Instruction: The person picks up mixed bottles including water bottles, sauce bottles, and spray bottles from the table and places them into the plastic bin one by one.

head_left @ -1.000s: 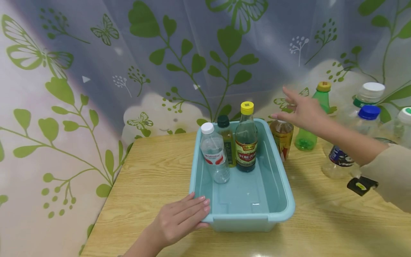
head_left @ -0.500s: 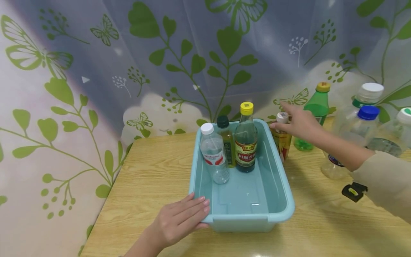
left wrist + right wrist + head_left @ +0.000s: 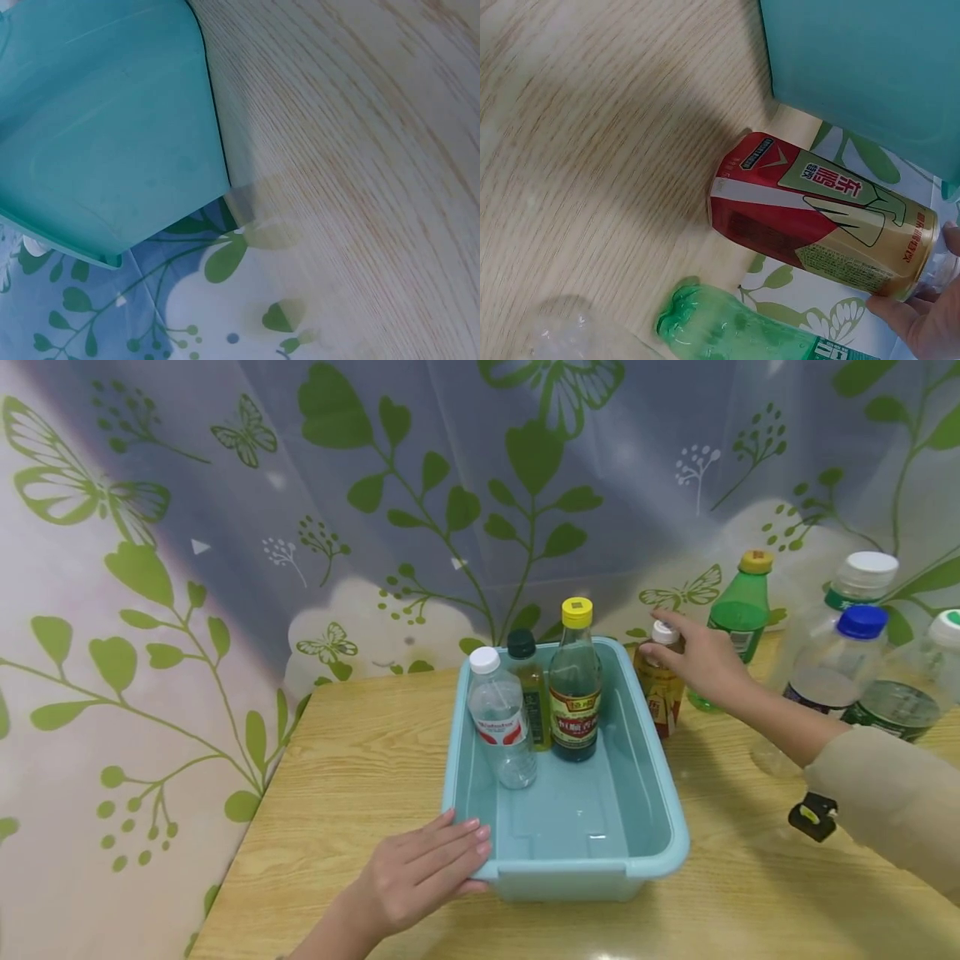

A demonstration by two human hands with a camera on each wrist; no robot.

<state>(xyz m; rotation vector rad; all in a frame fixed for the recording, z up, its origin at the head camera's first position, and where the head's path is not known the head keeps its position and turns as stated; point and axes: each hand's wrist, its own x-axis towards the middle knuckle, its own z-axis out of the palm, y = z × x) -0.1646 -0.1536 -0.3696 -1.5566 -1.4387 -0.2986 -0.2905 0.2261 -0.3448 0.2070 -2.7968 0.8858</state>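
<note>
My right hand (image 3: 705,653) is at the top of a drink bottle (image 3: 660,695) with a red and gold label and a white cap. Thumb and fingers lie on either side of its neck, as the right wrist view shows too, where the bottle (image 3: 821,217) stands on the table. My left hand (image 3: 420,872) rests with straight fingers on the near left corner of a light blue plastic tub (image 3: 658,793). Inside the tub stand a clear bottle with a white cap (image 3: 504,727), a dark-capped bottle (image 3: 534,693) and a yellow-capped dark sauce bottle (image 3: 575,693).
Right of the drink bottle stands a green bottle (image 3: 742,610) with a yellow cap. Further right are a blue-capped clear bottle (image 3: 832,668) and other white-capped clear bottles (image 3: 862,578). A patterned curtain (image 3: 420,527) hangs behind the wooden table (image 3: 360,735).
My right hand has come down and a little toward me, from above the drink bottle to its neck. The left hand and the tub have stayed put.
</note>
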